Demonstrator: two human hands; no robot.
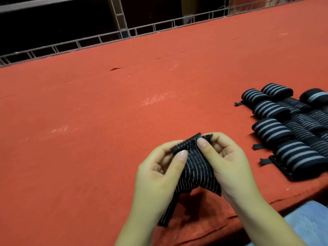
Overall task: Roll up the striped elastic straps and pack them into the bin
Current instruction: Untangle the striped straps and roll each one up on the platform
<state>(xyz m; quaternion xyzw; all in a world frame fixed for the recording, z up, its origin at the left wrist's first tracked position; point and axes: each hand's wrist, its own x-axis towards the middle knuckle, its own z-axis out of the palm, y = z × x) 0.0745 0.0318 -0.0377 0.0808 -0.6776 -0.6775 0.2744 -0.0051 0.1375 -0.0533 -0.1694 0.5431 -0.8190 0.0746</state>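
A black elastic strap with thin pale stripes (pixel 195 167) is held just above the red table, near its front edge. My left hand (pixel 159 176) pinches the strap's top end from the left, thumb on top. My right hand (pixel 225 162) pinches the same end from the right. The rest of the strap hangs down between my wrists and trails to the lower left. At the right, several rolled striped straps (pixel 276 132) lie in rows on the table. No bin is visible.
The red cloth-covered table (pixel 106 121) stretches far left and back. A metal rail frame (pixel 124 31) runs along its far edge. Light blue fabric (pixel 308 222) shows at the lower right, below the table's front edge.
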